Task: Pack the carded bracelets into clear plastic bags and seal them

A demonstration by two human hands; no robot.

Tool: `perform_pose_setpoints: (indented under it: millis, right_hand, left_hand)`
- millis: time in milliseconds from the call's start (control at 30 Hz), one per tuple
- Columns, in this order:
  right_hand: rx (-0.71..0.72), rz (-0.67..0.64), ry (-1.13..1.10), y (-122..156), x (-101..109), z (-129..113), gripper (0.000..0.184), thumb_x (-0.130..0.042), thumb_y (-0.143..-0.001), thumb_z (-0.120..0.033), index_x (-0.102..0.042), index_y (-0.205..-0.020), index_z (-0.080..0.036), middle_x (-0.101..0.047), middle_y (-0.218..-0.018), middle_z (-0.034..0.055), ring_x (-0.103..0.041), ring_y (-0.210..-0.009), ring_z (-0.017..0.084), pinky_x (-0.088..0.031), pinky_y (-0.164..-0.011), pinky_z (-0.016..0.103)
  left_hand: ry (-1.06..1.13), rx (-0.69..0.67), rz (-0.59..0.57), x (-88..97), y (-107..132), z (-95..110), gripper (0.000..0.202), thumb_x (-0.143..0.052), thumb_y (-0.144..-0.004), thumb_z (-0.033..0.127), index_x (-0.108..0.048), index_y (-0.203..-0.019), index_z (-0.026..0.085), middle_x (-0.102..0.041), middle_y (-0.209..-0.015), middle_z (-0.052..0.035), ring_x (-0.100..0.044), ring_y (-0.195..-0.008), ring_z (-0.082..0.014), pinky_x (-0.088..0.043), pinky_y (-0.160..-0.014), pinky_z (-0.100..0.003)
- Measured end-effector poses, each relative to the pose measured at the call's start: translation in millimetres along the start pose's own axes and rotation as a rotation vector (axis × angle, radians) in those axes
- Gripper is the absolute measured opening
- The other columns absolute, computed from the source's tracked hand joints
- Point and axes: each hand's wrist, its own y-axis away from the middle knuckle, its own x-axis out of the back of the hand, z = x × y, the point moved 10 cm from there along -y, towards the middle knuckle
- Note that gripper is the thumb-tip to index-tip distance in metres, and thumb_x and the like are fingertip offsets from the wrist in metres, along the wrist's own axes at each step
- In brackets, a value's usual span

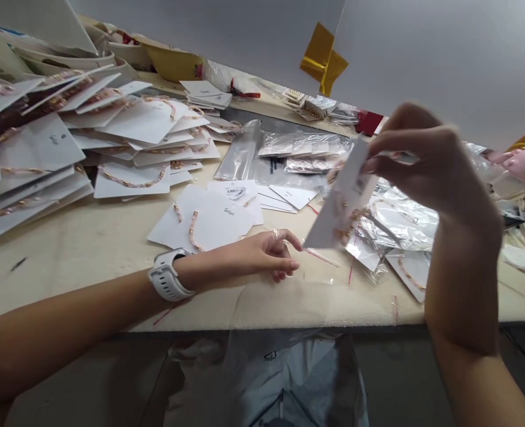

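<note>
White card [327, 224] pinched in right hand [426, 163].
Left hand [273, 256] half-curled beside card's lower corner (can't tell if holding anything).

Cards [322, 225] are matt paper, bags [243, 155] glossy plastic

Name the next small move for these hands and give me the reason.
I'd probably bring the left hand to the lower corner of the raised white card to steady it: the right hand pinches the card only near its top, the card hangs tilted, and the left hand is right beside that corner.
</note>
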Motion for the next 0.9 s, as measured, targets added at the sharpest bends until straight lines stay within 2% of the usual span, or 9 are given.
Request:
perform_pose_setpoints:
  millis: [167, 267, 367, 433, 567, 633, 733, 800, 900]
  right_hand:
    - [0.034, -0.186, -0.177, -3.4, -28.5, 18.3, 0.014, -0.061, -0.085, -0.024, -0.06, -0.071, -0.021, -0.059, -0.076, 0.0044, -0.053, -0.07, 0.015, -0.044, -0.063, 0.032]
    - [0.028, -0.206, -0.219, -2.9, -33.1, 18.1, 0.013, -0.062, -0.085, -0.02, -0.062, -0.072, -0.02, -0.058, -0.067, 0.0004, -0.052, -0.064, 0.011, -0.045, -0.062, 0.027]
    - [0.082, -0.244, -0.318, -0.8, -32.0, 9.0, 0.011, -0.062, -0.084, -0.015, -0.068, -0.076, -0.02, -0.064, -0.073, 0.0011, -0.057, -0.067, 0.01, -0.046, -0.064, 0.027]
    - [0.131, -0.264, -0.404, 1.0, -27.4, 4.3, 0.012, -0.061, -0.086, -0.018, -0.072, -0.08, -0.02, -0.067, -0.079, 0.0024, -0.061, -0.071, 0.011, -0.046, -0.064, 0.029]
    - [0.218, -0.275, -0.573, 3.5, -14.2, 2.5, 0.022, -0.06, -0.09, -0.041, -0.074, -0.081, -0.026, -0.07, -0.079, 0.0002, -0.065, -0.074, 0.012, -0.051, -0.071, 0.032]
    - [0.262, -0.307, -0.637, 5.6, -12.0, 0.1, 0.026, -0.06, -0.088, -0.046, -0.074, -0.076, -0.027, -0.071, -0.075, -0.003, -0.066, -0.074, 0.01, -0.053, -0.075, 0.032]
    - [0.319, -0.36, -0.697, 10.2, -14.1, -8.9, 0.025, -0.057, -0.091, -0.044, -0.073, -0.078, -0.028, -0.071, -0.076, -0.0061, -0.067, -0.074, 0.009, -0.053, -0.079, 0.033]
    - [0.275, -0.329, -0.701, 10.1, -16.7, -11.7, 0.02, -0.058, -0.092, -0.041, -0.073, -0.085, -0.028, -0.07, -0.075, -0.0054, -0.066, -0.071, 0.009, -0.053, -0.077, 0.034]
    - [0.109, -0.159, -0.639, 6.1, -17.5, -9.0, 0.008, -0.067, -0.087, -0.034, -0.073, -0.088, -0.029, -0.067, -0.074, -0.0036, -0.063, -0.067, 0.01, -0.054, -0.066, 0.029]
  left_hand:
    - [0.048, 0.004, 0.025, 1.0, 0.2, -4.5, 0.035, -0.071, -0.081, 0.04, -0.053, -0.105, 0.021, -0.056, -0.071, 0.0055, -0.054, -0.064, -0.009, -0.044, -0.063, -0.021]
    - [0.04, -0.002, 0.02, -0.5, 0.1, -3.4, 0.034, -0.071, -0.081, 0.037, -0.054, -0.105, 0.02, -0.056, -0.069, 0.0058, -0.054, -0.064, -0.0091, -0.044, -0.063, -0.021]
    - [0.043, -0.008, 0.017, -1.2, -0.8, -2.7, 0.034, -0.072, -0.08, 0.037, -0.054, -0.103, 0.021, -0.058, -0.07, 0.0055, -0.055, -0.063, -0.0086, -0.045, -0.062, -0.02]
    - [0.054, -0.007, 0.035, -0.2, -1.8, -3.2, 0.036, -0.071, -0.08, 0.043, -0.053, -0.102, 0.02, -0.06, -0.07, 0.0043, -0.056, -0.062, -0.0094, -0.046, -0.06, -0.021]
    - [0.081, -0.025, 0.144, 7.8, -2.1, -0.6, 0.042, -0.059, -0.084, 0.057, -0.056, -0.095, 0.017, -0.061, -0.064, 0.0009, -0.056, -0.056, -0.0109, -0.045, -0.053, -0.021]
    - [0.096, -0.029, 0.186, 11.2, -1.6, 0.7, 0.04, -0.057, -0.086, 0.055, -0.058, -0.092, 0.016, -0.062, -0.064, 0.0, -0.056, -0.055, -0.0105, -0.046, -0.053, -0.021]
    - [0.135, -0.041, 0.243, 17.7, -1.1, 1.5, 0.032, -0.058, -0.087, 0.047, -0.061, -0.089, 0.015, -0.064, -0.068, -0.0008, -0.06, -0.059, -0.0109, -0.05, -0.059, -0.023]
    - [0.182, -0.067, 0.3, 24.1, -0.2, 2.8, 0.027, -0.058, -0.089, 0.041, -0.062, -0.084, 0.014, -0.065, -0.072, -0.0019, -0.063, -0.066, -0.0118, -0.052, -0.066, -0.024]
    - [0.224, -0.134, 0.393, 32.7, 4.5, 10.2, 0.024, -0.055, -0.091, 0.035, -0.061, -0.083, 0.014, -0.069, -0.085, -0.0058, -0.067, -0.08, -0.0146, -0.054, -0.08, -0.029]
